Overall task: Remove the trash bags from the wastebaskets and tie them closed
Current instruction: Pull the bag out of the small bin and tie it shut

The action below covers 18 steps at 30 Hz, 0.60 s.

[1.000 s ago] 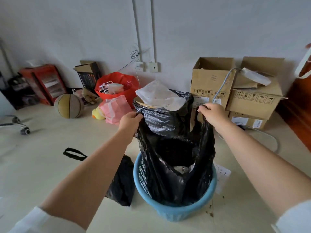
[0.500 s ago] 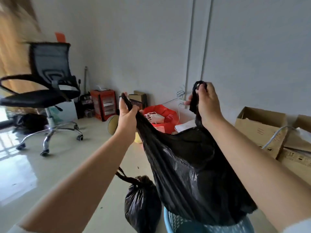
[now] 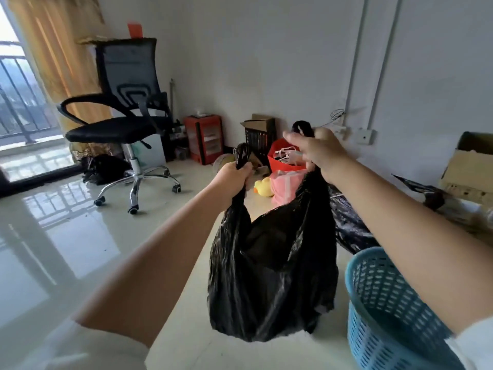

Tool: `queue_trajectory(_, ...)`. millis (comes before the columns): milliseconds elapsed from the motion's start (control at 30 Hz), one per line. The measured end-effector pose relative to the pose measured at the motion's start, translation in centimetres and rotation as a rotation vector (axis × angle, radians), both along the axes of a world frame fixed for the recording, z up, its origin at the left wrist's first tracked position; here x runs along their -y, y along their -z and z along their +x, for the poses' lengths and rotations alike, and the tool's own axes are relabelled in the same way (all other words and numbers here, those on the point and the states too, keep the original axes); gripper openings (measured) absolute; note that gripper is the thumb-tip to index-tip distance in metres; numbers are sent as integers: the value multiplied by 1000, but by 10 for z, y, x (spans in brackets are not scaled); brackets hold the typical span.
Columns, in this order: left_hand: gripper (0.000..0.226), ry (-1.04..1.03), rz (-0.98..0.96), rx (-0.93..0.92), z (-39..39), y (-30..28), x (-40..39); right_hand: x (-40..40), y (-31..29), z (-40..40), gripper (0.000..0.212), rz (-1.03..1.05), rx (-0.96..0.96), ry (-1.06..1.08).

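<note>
Both hands hold the black trash bag (image 3: 269,273) up by its handles: the left hand (image 3: 234,180) fists round one gathered handle, the right hand (image 3: 318,153) grips the other, forefinger extended. The bag hangs clear of the blue wastebasket (image 3: 386,311), which stands at its four o'clock. An office chair (image 3: 125,113) stands at ten o'clock; a yellow duck toy (image 3: 262,188) sits at twelve.
</note>
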State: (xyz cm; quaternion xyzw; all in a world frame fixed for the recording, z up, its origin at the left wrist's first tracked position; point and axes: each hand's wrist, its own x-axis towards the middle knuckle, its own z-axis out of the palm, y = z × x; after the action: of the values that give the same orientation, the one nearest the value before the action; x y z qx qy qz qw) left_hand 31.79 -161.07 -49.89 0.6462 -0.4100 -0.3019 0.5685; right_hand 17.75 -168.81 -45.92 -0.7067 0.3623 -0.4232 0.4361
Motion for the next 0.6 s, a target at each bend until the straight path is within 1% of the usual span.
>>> queue_trajectory(33,36,20,11,-22,9,11,-3,-1,16,10,29,12,-77,36)
queue_trajectory(67,36,36,11,-80,20,22,-7,-3,32,21,28,36,-111,61)
queue_trajectory(133,33,57,51,-200,42,45,-17,-10,60,44,35,114,-71,67)
queue_trajectory(200,30,58,109,-195,68,71,-27,-19,82,64,41,199,1,56)
queue_trajectory(267,30,36,140,-193,93,101,-39,-27,106,79,41,267,0,33)
queue_trajectory(367,29,39,164,-288,123,149,-60,-32,150,92,38,388,-40,66)
queue_trajectory(433,25,36,175,-336,137,173,-72,-31,176,99,34,364,-127,169)
queue_trajectory(467,25,21,164,-365,142,183,-76,-29,186,103,29,335,-132,197)
queue_trajectory(500,27,-12,144,-366,147,191,-79,-27,195,106,22,305,-108,179)
queue_trajectory(533,34,-56,110,-330,153,199,-80,-23,203,108,14,273,-84,110)
queue_trajectory(567,41,-79,80,-260,159,208,-81,-19,211,107,19,239,-88,18)
queue_trajectory(600,44,-69,64,-191,165,215,-83,-15,218,104,34,202,-128,-88)
